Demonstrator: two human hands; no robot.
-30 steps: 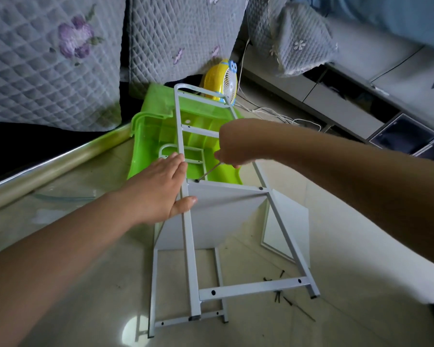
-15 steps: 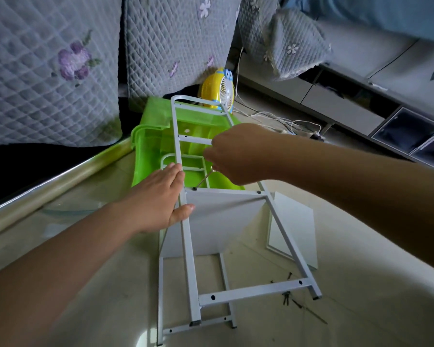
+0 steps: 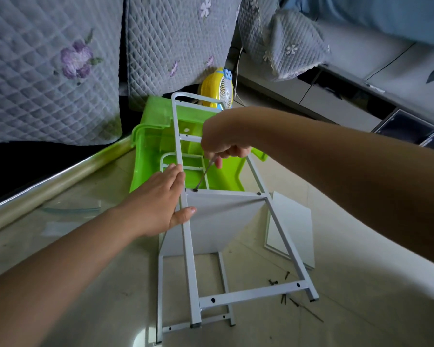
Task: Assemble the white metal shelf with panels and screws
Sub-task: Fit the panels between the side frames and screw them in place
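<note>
Head view: white metal shelf frame [image 3: 189, 246] is seen upright on the glass tabletop [image 3: 85, 259], with one white panel [image 3: 211, 221] fitted between its side frames. Left hand [image 3: 158, 204] is laid against the near upright, fingers straight, thumb on the panel. Right hand [image 3: 223, 144] is curled round a hex key [image 3: 203, 177], its tip set in a screw [image 3: 195, 190] at the panel's corner. Spare panel [image 3: 290, 231] and loose screws [image 3: 283, 286] are recorded beside the frame; green plastic stool [image 3: 150, 146] and yellow fan [image 3: 218, 88] behind.
</note>
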